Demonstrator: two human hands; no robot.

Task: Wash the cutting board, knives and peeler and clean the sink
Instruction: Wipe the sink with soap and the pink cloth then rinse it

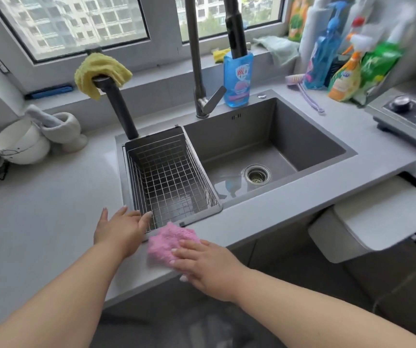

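Sink lay emptied beside the wire basket. Pink cloth was pressed flat on the worktop under straight right-hand fingers; the left hand, open, held nothing. Pushed outward, the cloth could be swept off the front edge.

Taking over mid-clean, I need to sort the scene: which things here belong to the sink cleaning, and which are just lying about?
In the job:
pink cloth, pressed flat under the right hand
left hand, open at the wire basket
sink
faucet

Lying about:
yellow cloth
blue soap bottle
white bowl
mortar and pestle
purple brush
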